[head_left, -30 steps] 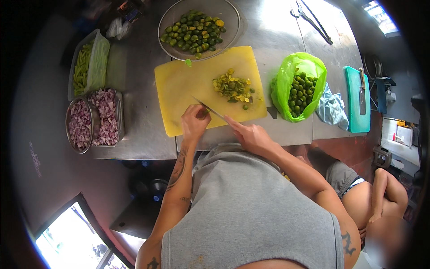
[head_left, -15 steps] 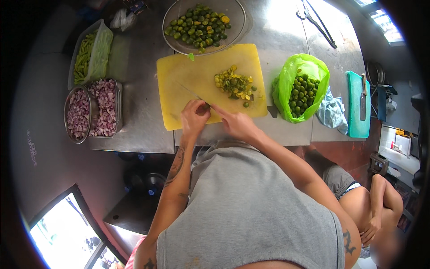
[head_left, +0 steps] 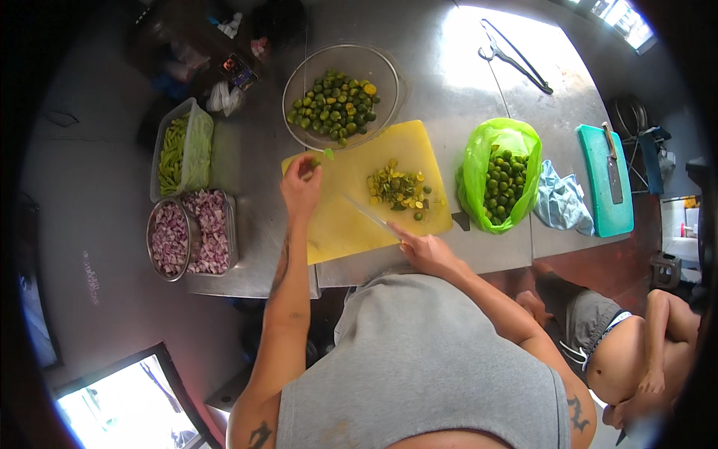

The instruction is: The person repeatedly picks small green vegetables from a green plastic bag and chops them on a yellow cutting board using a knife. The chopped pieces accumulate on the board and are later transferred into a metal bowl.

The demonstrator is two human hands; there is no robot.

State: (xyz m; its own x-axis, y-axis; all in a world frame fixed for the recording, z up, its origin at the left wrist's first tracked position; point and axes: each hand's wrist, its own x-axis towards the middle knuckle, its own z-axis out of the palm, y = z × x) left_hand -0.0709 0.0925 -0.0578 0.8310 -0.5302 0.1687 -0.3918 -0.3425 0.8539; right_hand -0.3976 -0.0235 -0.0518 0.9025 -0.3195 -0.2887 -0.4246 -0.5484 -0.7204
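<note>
My right hand [head_left: 428, 253] grips a knife [head_left: 366, 212] by its handle, and the thin blade points up and left over the yellow cutting board [head_left: 336, 232]. Over the board's left edge, near the strainer, my left hand [head_left: 301, 187] is closed with a small green lime [head_left: 315, 161] at its fingertips, partly hidden. A pile of cut lime tops and pieces [head_left: 395, 184] lies on the right half of the board, a few whole limes beside it. Past the board, a round mesh strainer [head_left: 290, 84] holds many limes.
A green plastic bag [head_left: 476, 150] of limes stands right of the board, beside a blue cloth [head_left: 561, 202] and a teal board [head_left: 593, 165] with a knife. Chopped onions [head_left: 170, 239] and green vegetables [head_left: 173, 153] sit left. Tongs [head_left: 516, 60] lie far right. Another person [head_left: 628, 352] is at lower right.
My left hand has moved up and left, away from the knife, toward the strainer. The right hand has drawn the knife to the right. The whole view has shifted.
</note>
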